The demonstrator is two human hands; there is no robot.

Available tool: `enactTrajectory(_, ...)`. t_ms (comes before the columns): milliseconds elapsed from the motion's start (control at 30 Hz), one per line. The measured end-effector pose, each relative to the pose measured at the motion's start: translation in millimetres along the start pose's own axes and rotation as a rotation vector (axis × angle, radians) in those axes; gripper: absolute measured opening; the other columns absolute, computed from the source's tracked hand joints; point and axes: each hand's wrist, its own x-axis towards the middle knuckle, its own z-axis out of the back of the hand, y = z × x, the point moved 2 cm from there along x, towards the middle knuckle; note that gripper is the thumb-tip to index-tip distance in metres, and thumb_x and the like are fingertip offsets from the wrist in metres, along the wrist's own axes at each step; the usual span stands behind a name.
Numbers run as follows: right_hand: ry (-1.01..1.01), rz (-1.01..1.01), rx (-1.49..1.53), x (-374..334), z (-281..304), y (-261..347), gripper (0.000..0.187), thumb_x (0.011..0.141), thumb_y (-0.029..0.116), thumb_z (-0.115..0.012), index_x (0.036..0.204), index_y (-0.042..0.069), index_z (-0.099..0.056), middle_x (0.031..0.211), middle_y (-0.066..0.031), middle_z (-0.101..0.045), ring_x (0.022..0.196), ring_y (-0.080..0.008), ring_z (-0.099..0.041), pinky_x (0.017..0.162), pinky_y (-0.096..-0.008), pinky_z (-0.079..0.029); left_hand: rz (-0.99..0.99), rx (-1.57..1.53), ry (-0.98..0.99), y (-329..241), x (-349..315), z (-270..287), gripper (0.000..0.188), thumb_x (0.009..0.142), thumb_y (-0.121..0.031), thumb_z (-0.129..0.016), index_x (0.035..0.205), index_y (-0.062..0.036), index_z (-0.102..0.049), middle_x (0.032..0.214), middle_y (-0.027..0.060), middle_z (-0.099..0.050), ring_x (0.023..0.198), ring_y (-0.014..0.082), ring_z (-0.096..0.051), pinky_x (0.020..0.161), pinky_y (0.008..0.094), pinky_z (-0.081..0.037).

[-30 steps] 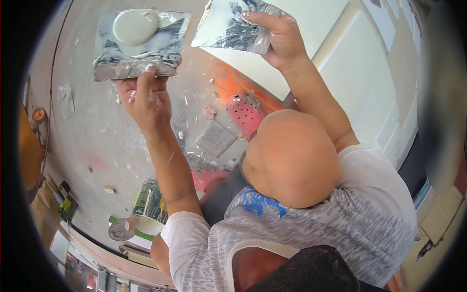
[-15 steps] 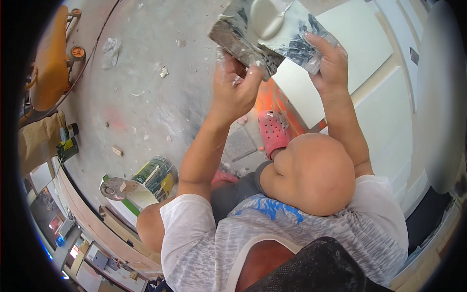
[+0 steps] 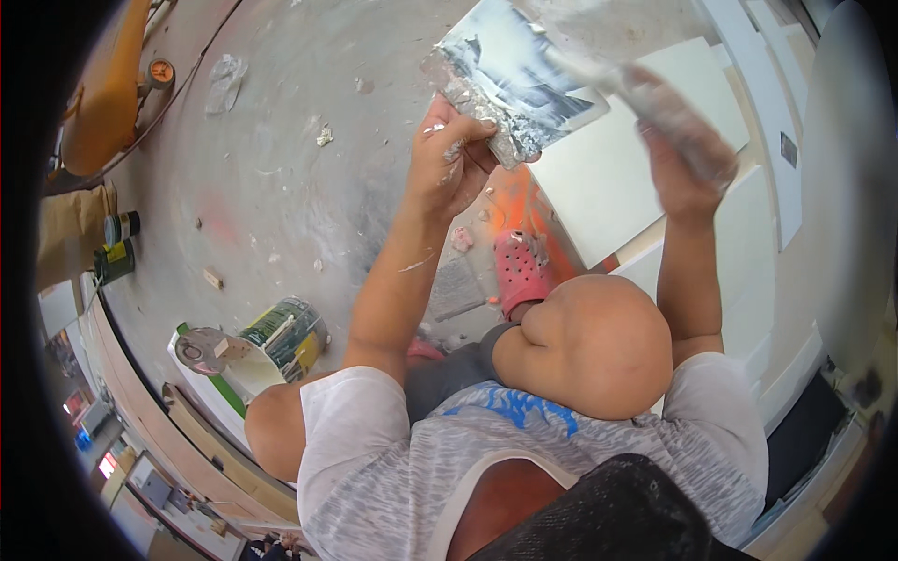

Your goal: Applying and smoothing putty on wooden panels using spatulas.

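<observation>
My left hand [image 3: 449, 164] grips the near edge of a flat rectangular putty scraper [image 3: 524, 79], its face smeared with white and dark streaks. Crumbly white putty is caked along the gripped edge, and some sticks to my fingers. My right hand [image 3: 689, 182] is closed round a second scraper [image 3: 678, 117], blurred by motion and seen nearly edge-on. Its far end reaches toward the right side of the left scraper; whether they touch, I cannot tell. Both tools are above the floor, beyond my bent knee.
White panels [image 3: 599, 201] lie on the right. An open putty can [image 3: 285, 332] stands at the lower left, beside a green-edged board. Smaller cans [image 3: 117, 262] and an orange wheeled machine [image 3: 108, 84] are farther left. Putty lumps [image 3: 325, 136] dot the grey floor.
My right hand has swung right and slightly down with its scraper, away from the left one. The large white putty mound is gone from view. The left scraper's streaked face now shows.
</observation>
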Motion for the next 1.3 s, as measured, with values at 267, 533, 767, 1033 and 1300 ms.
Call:
enactTrajectory(267,0.156,0.08,-0.438,-7.7,-15.0,-9.6,0.042,0.064,-0.018,-0.049,0.099,0.002,-0.061,0.102,-0.0156,-0.06,0.107,-0.0315,-0.051,0.092,-0.0397,-0.04,-0.036,-0.024,0.089,-3.1,-2.6,1.9,0.058,0.069,0.011,-0.04,0.124,0.0004,-0.025,0.107,0.0162,-0.05,0.091,0.0252,-0.057,0.073,0.0375,-0.052)
enactTrajectory(533,0.12,-0.028,-0.853,-9.5,50.1,-5.6,0.043,0.058,-0.016,-0.048,0.093,0.004,-0.063,0.097,-0.009,-0.063,0.094,-0.0248,-0.057,0.087,-0.0331,-0.042,-0.071,0.21,0.079,-15.6,7.5,-3.6,0.052,0.071,0.007,-0.045,0.121,0.0011,-0.032,0.098,0.0108,-0.054,0.08,0.0162,-0.056,0.068,0.0287,-0.048)
enactTrajectory(767,0.564,0.064,-1.213,-18.7,60.5,10.6,0.029,0.07,0.006,-0.047,0.094,0.013,-0.063,0.1,0.0001,-0.061,0.095,-0.0229,-0.055,0.087,-0.0373,-0.041,-0.14,0.318,-0.049,11.8,19.8,-8.3,0.046,0.071,0.007,-0.048,0.115,0.0003,-0.037,0.09,0.0076,-0.054,0.074,0.0137,-0.054,0.065,0.0258,-0.046)
enactTrajectory(1033,0.133,-0.984,-1.363,-120.0,321.2,-79.0,0.045,0.064,0.006,-0.04,0.102,0.018,-0.062,0.1,-0.0148,-0.059,0.094,-0.0311,-0.055,0.083,-0.0343,-0.042,-0.117,0.338,-0.083,-13.5,21.5,54.4,0.057,0.071,0.006,-0.046,0.125,0.0023,-0.027,0.113,0.0175,-0.046,0.096,0.0268,-0.054,0.072,0.0422,-0.05)
enactTrajectory(1300,0.344,-0.938,-1.465,-168.9,422.9,-182.9,0.034,0.086,0.018,-0.032,0.091,0.006,-0.063,0.091,-0.0181,-0.061,0.09,-0.0296,-0.056,0.083,-0.0376,-0.042,0.041,0.357,-0.163,11.0,11.1,70.9,0.059,0.071,0.009,-0.043,0.126,0.0028,-0.022,0.114,0.0186,-0.045,0.094,0.028,-0.054,0.068,0.0441,-0.053)
